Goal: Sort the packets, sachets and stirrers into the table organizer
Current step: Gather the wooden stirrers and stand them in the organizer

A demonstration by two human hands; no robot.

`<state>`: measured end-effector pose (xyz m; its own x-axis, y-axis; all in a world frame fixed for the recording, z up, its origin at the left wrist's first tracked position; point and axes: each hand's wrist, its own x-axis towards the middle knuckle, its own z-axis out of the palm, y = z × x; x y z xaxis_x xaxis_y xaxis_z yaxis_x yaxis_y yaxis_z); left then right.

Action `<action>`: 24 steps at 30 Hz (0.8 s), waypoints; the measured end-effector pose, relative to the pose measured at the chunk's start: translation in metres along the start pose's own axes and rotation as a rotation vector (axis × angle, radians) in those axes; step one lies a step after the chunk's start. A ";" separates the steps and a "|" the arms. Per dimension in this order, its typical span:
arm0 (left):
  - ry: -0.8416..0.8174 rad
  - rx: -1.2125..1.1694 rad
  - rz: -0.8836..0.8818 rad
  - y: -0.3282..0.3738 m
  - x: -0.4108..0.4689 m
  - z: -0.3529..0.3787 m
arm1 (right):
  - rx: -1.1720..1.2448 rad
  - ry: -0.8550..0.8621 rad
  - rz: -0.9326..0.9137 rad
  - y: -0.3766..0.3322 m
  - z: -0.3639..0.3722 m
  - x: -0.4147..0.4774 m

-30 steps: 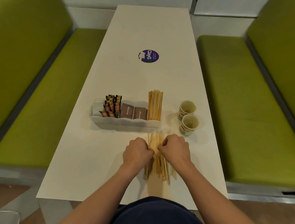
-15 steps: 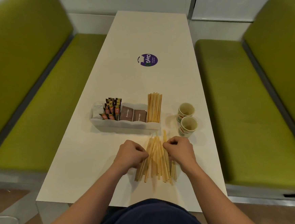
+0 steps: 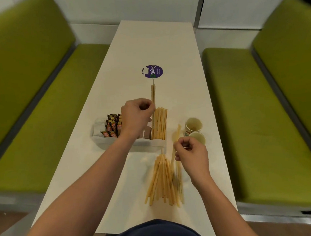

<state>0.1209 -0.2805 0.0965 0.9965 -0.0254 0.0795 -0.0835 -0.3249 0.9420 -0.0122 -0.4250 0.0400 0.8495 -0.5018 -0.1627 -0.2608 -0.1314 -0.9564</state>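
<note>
A white table organizer (image 3: 134, 143) stands mid-table with white sachets (image 3: 98, 129) at its left, dark and orange packets (image 3: 113, 127), brown packets (image 3: 146, 134), and wooden stirrers (image 3: 159, 124) in its right compartment. My left hand (image 3: 137, 116) hovers over the organizer, shut on a couple of stirrers (image 3: 153, 93) that point away from me. My right hand (image 3: 192, 155) is just in front of the organizer's right end, shut on a blurred stirrer (image 3: 176, 136). A loose pile of stirrers (image 3: 164, 182) lies on the table near me.
Two paper cups (image 3: 193, 127) stand right of the organizer, close to my right hand. A round purple sticker (image 3: 152, 71) marks the white table (image 3: 154, 43) farther out. Green benches (image 3: 262, 109) flank both long sides.
Both hands left the pile with stirrers in them. My left hand rose forward over the organizer's stirrer compartment; my right hand lifted toward the cups. The view tilted down.
</note>
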 end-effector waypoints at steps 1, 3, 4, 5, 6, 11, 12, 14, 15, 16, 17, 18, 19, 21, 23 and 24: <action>-0.003 0.018 -0.015 -0.007 0.002 0.006 | 0.016 0.029 -0.018 -0.003 -0.001 0.003; -0.008 0.095 -0.039 -0.022 0.002 0.016 | 0.052 0.077 -0.048 -0.009 -0.002 0.010; -0.014 0.142 -0.044 -0.029 0.001 0.019 | 0.068 0.098 -0.059 -0.012 -0.002 0.013; -0.021 0.189 -0.043 -0.034 0.000 0.022 | 0.081 0.114 -0.069 -0.015 -0.003 0.017; -0.026 0.239 -0.041 -0.038 -0.002 0.025 | 0.092 0.126 -0.079 -0.017 -0.002 0.022; -0.041 0.392 -0.033 -0.051 -0.007 0.030 | 0.047 0.168 -0.139 -0.034 0.011 0.050; -0.044 0.413 -0.026 -0.053 -0.007 0.031 | 0.037 0.170 -0.151 -0.038 0.016 0.056; -0.057 0.454 -0.013 -0.056 -0.007 0.031 | 0.032 0.152 -0.166 -0.046 0.025 0.067; -0.066 0.469 -0.010 -0.058 -0.007 0.031 | 0.016 0.140 -0.169 -0.047 0.030 0.072; -0.076 0.480 -0.010 -0.059 -0.007 0.030 | -0.007 0.128 -0.170 -0.047 0.035 0.077; -0.088 0.489 -0.012 -0.061 -0.007 0.030 | -0.033 0.114 -0.167 -0.045 0.040 0.081; -0.100 0.498 -0.007 -0.063 -0.007 0.029 | -0.062 0.105 -0.159 -0.041 0.045 0.083; -0.114 0.512 0.004 -0.064 -0.008 0.029 | -0.092 0.100 -0.146 -0.036 0.049 0.085; -0.129 0.559 0.036 -0.063 -0.009 0.029 | -0.139 0.088 -0.116 -0.028 0.054 0.085; -0.127 0.586 0.063 -0.064 -0.009 0.029 | -0.175 0.082 -0.097 -0.022 0.056 0.084; -0.124 0.594 0.077 -0.064 -0.008 0.029 | -0.193 0.082 -0.095 -0.020 0.057 0.083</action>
<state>0.1182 -0.2868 0.0261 0.9834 -0.1681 0.0684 -0.1758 -0.7884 0.5895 0.0898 -0.4155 0.0320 0.8364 -0.5462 -0.0460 -0.2709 -0.3390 -0.9010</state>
